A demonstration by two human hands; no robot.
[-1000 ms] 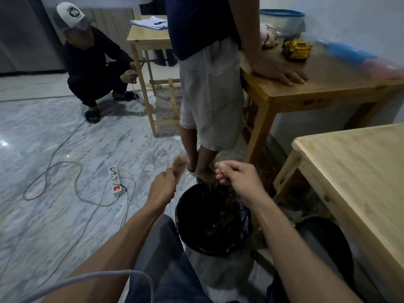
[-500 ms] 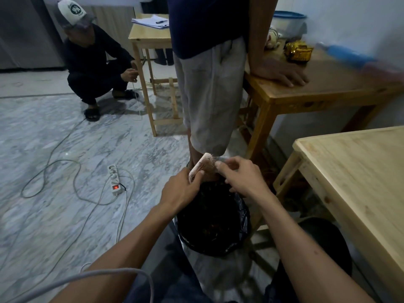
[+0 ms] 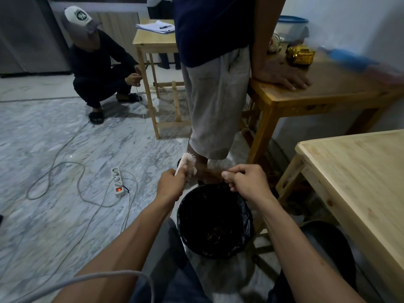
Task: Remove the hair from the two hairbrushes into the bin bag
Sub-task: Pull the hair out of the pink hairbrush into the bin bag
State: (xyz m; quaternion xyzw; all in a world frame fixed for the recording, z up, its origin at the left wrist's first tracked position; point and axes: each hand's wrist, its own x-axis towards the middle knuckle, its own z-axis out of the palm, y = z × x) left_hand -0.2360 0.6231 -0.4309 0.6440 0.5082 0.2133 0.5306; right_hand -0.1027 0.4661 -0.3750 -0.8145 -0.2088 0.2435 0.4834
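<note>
So the left hand [image 3: 171,186] has the pink hairbrush [image 3: 188,169] by its handle, fingers wrapped fully closed around it, with the bristle head sticking up past the knuckles and the bristles facing across toward the other hand. The right hand [image 3: 246,179] is near it, a gap between the two, with thumb and forefinger pinched tight together. My guess is there's a tuft of hair in that pinch, but it's way too fine and dark to actually see, so can't say for sure.

The bin bag [image 3: 215,219] sits just below both sets of fingers, mouth open, black liner draped over the rim, some dark stuff already at the bottom.

Handling-wise: the brush looks like light, rigid plastic, so a firm grip on the handle is the way to go, leaving the whole bristle face open for picking. Bristles are probably springy and a bit pokey. The hair itself is basically weightless and clingy, so it'll likely stick to fingertips rather than drop cleanly. Best pinched low at the bristle roots and rubbed off right over the bag.

Only one brush is in view.
</note>
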